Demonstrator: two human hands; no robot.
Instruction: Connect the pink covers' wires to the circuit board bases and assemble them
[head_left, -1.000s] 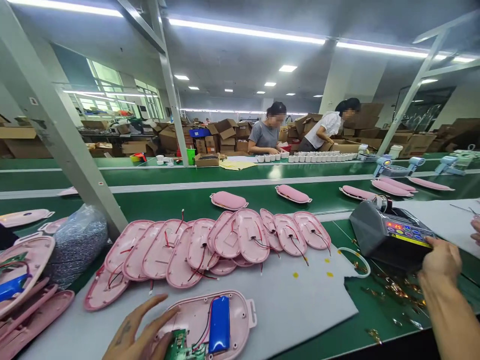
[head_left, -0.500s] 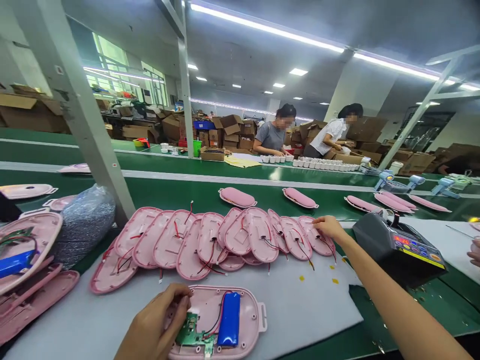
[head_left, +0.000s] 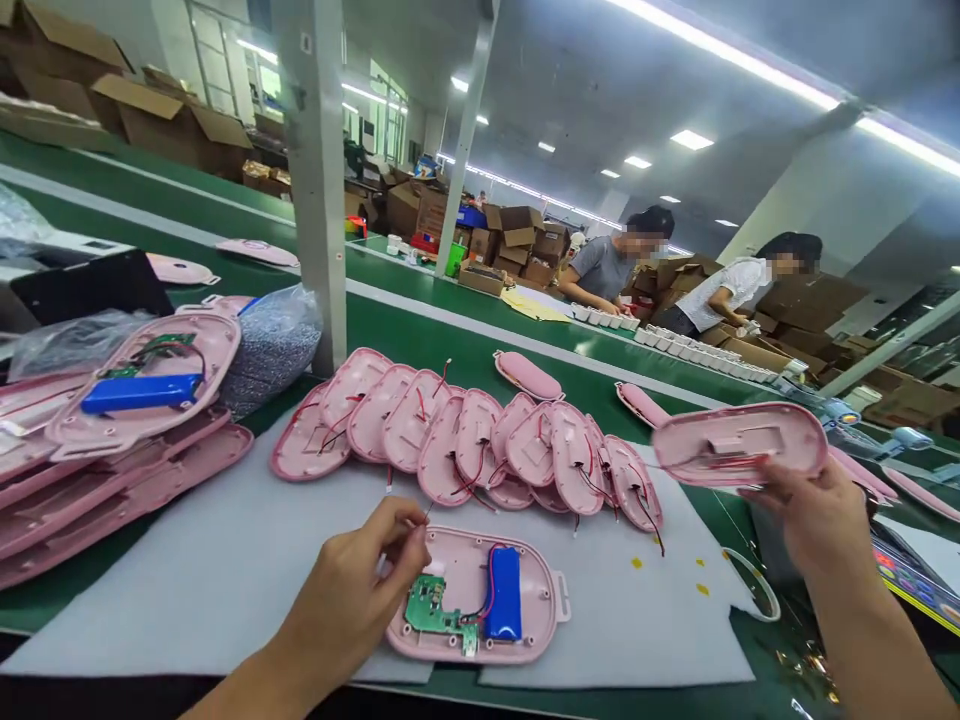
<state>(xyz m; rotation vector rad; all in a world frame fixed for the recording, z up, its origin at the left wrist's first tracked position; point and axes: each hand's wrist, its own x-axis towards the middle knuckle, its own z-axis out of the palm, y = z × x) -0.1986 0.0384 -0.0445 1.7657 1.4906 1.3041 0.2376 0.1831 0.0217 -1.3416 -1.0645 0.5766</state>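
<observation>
My right hand [head_left: 821,515] holds a pink plastic shell half [head_left: 757,440] up off the table, its hollow inner side with red wires facing me. My left hand [head_left: 360,575] is pinched at the upper left corner of another pink housing [head_left: 536,570], which lies flat. A thin dark tip shows at its fingertips; what it belongs to cannot be made out. Inside that housing are a green circuit board [head_left: 431,605] on the left and a blue battery pack [head_left: 504,592] on the right, joined by red and black wires.
Overlapping pink shell halves [head_left: 450,450] with wires lie across the white foam mat [head_left: 225,590]. Stacked housings [head_left: 150,480] stand at the left beside a bubble-wrap bag [head_left: 270,350]. A dark machine with a button panel [head_left: 919,580] is at right. Two people work across the green bench.
My right hand has lifted a pink shell half from the right end of the row and moved it rightward. My left hand stays by the housing. The view has turned left and tilted.
</observation>
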